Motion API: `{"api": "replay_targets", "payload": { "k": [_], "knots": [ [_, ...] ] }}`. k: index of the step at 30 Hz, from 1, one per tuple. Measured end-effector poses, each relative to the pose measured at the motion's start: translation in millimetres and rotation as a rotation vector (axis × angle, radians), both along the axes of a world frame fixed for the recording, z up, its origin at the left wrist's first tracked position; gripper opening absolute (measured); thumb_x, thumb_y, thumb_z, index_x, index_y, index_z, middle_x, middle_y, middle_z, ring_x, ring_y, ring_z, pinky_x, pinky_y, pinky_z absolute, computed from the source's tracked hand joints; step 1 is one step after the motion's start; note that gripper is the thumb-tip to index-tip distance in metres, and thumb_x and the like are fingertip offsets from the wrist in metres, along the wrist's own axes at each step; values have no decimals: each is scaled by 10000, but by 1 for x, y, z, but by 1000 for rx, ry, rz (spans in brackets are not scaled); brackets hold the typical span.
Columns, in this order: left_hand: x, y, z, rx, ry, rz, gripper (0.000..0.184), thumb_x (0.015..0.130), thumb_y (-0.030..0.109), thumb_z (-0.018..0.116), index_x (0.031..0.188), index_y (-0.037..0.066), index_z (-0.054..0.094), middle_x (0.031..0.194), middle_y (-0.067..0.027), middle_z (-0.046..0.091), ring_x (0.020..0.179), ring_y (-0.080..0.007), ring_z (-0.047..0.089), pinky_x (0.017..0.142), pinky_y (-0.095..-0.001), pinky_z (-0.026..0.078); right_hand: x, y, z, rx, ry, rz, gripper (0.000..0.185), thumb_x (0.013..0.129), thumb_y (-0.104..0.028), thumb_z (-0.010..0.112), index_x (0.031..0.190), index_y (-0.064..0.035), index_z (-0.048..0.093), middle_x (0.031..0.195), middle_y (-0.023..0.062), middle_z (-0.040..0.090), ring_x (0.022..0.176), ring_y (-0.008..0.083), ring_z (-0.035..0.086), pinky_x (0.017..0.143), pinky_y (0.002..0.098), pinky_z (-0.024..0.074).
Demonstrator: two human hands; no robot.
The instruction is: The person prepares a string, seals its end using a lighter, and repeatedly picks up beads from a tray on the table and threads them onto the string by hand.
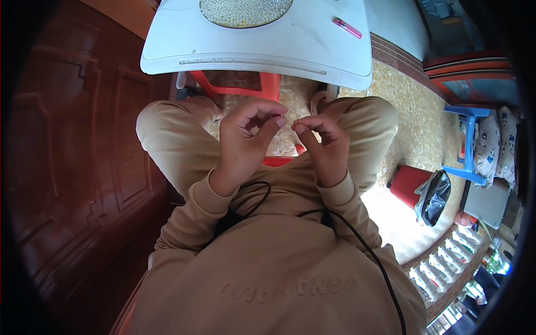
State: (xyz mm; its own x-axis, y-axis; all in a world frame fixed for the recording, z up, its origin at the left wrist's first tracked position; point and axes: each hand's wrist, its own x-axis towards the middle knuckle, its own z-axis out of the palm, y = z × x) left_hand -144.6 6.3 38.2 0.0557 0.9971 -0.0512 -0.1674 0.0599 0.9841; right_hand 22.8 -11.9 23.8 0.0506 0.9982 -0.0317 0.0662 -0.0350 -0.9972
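Observation:
My left hand [247,139] is raised above my lap with the thumb and index finger brought together. Whatever lies between those fingertips, if anything, is too small to make out. Just to its right, my right hand [328,146] pinches a thin needle [296,115] between thumb and index finger, its tip pointing up. A small gap separates the two hands. Ahead of them on the white table [257,53] sits a round tray of pearl-like beads [245,10].
A pink lighter [347,28] lies at the table's right, and a few loose beads rest along its front groove. A red stool [271,86] stands beneath. To the right are a blue stool [472,142] and a red bin [407,184] with a black bag. A wooden door [72,139] is at left.

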Motion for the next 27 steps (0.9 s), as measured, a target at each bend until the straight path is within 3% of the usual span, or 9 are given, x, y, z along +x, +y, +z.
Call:
{"api": "replay_targets", "payload": {
  "k": [8, 27],
  "knots": [
    [4, 12, -1, 186, 62, -52, 185, 877, -106, 647, 1034, -8, 657, 924, -37, 618, 739, -76, 505, 709, -204, 453, 1, 11, -3, -52, 38, 5, 75, 867, -10, 697, 941, -6, 704, 891, 49, 707, 811, 121, 617, 774, 239, 494],
    [9, 25, -4, 47, -3, -77, 146, 877, -33, 684, 1020, -11, 660, 854, -48, 670, 716, -89, 593, 659, -195, 471, 4, 17, -6, -20, 41, 40, 93, 860, 26, 689, 948, -1, 699, 893, 62, 704, 804, 142, 616, 772, 244, 492]
  ]
}}
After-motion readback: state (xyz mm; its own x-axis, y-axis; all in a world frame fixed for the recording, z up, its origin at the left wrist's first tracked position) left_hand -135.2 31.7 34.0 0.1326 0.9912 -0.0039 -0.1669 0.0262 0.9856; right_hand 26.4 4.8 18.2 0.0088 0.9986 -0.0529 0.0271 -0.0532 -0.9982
